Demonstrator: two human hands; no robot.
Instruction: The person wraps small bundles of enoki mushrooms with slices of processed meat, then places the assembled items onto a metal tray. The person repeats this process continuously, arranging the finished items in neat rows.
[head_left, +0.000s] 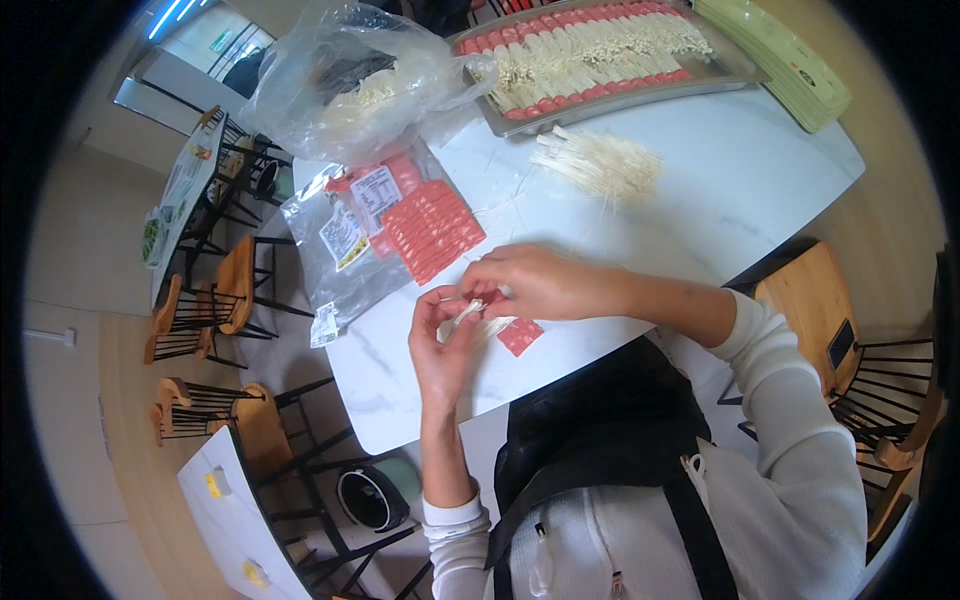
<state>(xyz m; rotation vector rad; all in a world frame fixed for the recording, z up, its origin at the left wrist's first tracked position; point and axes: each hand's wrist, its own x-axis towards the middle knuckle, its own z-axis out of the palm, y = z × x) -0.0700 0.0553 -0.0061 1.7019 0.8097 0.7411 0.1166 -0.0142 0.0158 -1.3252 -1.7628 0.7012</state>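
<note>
At the table's near edge, my left hand (444, 349) pinches a small bunch of enoki mushrooms (491, 328) against a thin slice of marbled red meat (521, 337). From above, my right hand (536, 281) grips the same slice, its fingertips partly hidden behind the knuckles. One end of the slice hangs free below the right hand. Just beyond my hands, a row of overlapping meat slices (435, 229) lies on an opened clear plastic package (341, 289) with labels. A loose pile of enoki (600, 163) rests on the white marbled table (675, 217).
A metal tray (637, 100) at the far side holds rows of meat-wrapped enoki. Beside it are stacked pale green trays (787, 71). An open plastic bag (300, 97) with enoki stands at the far left. A wooden chair (806, 300) bearing a phone (841, 343) is at right.
</note>
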